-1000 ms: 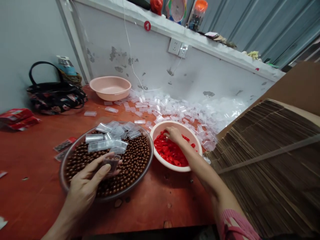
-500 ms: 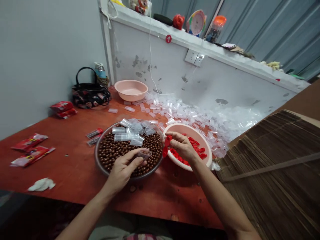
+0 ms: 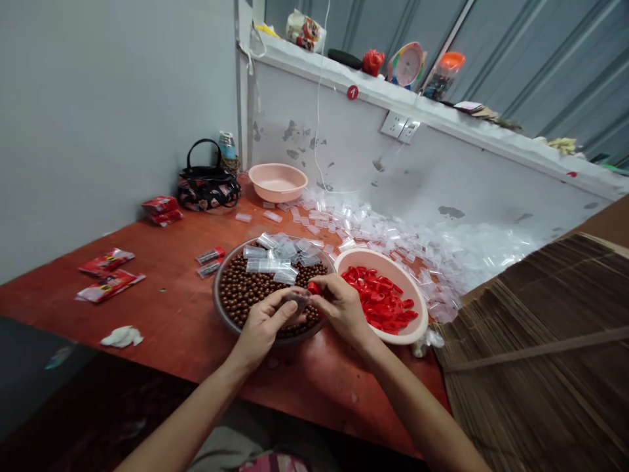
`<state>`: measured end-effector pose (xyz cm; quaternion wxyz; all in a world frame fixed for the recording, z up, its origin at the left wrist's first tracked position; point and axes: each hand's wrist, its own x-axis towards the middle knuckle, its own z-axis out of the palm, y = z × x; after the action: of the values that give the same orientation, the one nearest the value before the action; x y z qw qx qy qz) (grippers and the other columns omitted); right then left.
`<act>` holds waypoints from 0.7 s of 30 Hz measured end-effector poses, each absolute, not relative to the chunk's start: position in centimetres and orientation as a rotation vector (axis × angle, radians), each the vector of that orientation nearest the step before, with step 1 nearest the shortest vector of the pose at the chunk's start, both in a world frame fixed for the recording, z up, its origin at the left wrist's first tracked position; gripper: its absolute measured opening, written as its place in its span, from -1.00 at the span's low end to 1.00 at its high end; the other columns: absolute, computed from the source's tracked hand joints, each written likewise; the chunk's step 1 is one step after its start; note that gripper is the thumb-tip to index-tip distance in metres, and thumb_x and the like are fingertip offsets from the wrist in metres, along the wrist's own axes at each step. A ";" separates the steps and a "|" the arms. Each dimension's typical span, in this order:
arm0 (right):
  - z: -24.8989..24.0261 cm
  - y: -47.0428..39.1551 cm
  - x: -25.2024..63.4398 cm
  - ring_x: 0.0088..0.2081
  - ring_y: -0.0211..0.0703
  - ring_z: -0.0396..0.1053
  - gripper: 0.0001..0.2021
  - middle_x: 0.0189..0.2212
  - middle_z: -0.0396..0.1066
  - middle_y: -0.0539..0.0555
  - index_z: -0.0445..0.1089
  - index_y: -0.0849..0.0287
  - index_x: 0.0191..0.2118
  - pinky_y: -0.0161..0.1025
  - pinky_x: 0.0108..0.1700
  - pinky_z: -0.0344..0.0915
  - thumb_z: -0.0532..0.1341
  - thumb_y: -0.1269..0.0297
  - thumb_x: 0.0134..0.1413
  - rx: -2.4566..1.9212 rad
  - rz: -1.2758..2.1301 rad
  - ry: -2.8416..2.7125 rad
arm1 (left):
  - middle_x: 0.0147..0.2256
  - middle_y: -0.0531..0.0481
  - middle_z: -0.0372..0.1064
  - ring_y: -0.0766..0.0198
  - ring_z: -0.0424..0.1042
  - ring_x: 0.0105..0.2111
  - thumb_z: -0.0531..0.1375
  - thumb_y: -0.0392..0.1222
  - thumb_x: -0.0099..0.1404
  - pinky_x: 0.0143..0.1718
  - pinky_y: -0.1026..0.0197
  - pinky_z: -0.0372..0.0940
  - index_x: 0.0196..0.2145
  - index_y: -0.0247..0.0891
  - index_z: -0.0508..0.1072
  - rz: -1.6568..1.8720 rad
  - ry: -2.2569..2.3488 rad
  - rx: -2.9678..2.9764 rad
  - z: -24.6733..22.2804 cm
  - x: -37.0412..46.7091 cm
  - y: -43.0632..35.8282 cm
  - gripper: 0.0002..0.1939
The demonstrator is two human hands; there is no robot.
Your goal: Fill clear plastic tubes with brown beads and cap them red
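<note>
Cool, rather dim light falls softly over the bench (image 3: 181, 305); its source cannot be told. Small white glints sit on the clear tubes (image 3: 268, 265) just beyond the left hand (image 3: 263, 321), and stronger glare breaks up the plastic pile (image 3: 417, 242) beyond the right hand (image 3: 344, 311). Deep shadow lies below and left of the hands. Fingertips look slightly soft; wide-angle stretching pulls the cardboard stack (image 3: 550, 347) far right.

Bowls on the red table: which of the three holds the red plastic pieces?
The cream bowl, right of the dark bowl. Only it holds red pieces; the dark one holds brown balls, and the pink bowl sits farther back.
</note>
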<state>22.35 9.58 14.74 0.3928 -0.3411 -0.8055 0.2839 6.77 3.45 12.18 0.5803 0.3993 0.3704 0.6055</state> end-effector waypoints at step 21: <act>17.8 10.1 22.6 -0.26 -0.21 0.29 -0.76 -0.28 0.35 0.08 0.31 0.12 -0.10 -0.27 -0.21 0.25 0.15 0.32 0.06 -0.620 0.593 -2.345 | -0.14 -0.03 0.44 0.13 0.39 -0.14 0.12 -0.12 0.18 -0.06 0.14 0.25 -0.15 -0.18 0.47 1.428 1.285 1.482 11.5 5.4 4.3 -0.70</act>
<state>22.61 10.07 17.82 0.3168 -0.2355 -0.8907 0.2252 5.44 4.35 11.53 0.3503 0.5722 0.4960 0.5512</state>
